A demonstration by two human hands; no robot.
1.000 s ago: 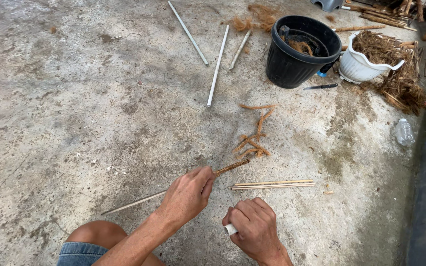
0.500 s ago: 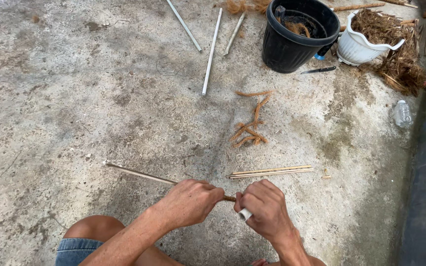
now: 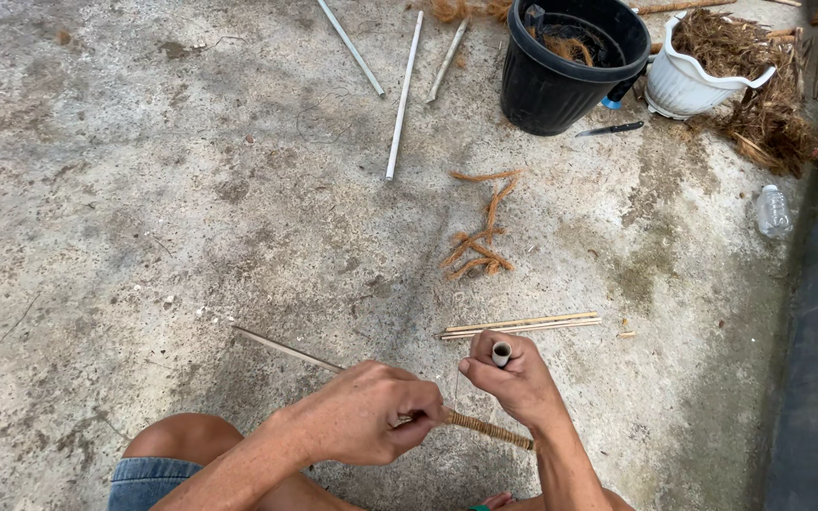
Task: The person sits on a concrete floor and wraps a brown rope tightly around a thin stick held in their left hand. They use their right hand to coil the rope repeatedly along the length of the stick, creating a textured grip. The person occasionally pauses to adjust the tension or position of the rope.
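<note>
My left hand [image 3: 366, 414] grips a thin stick [image 3: 286, 347] whose bare end runs up-left over the concrete floor. The stick's near part [image 3: 489, 431] is wrapped in brown fibre cord and passes under my right wrist. My right hand [image 3: 513, 374] is closed around a small pale tube [image 3: 501, 354], its open end sticking up between thumb and fingers. Both hands sit close together just above my knee [image 3: 177, 445], which wears denim shorts. A bundle of thin pale sticks [image 3: 520, 325] lies just beyond my right hand.
Loose brown fibre cords [image 3: 480, 232] lie mid-floor. Several long pale sticks [image 3: 403, 95] lie farther off. A black bucket [image 3: 570, 71], a knife [image 3: 610, 129], a white pot [image 3: 688, 80] with fibre heap [image 3: 769, 114] stand at top right. A plastic bottle [image 3: 773, 210] lies by the dark kerb.
My left hand brought the stick from pointing right to lying across in front of me. My right hand has turned up, showing the tube end, and the wrapped part now lies under it.
</note>
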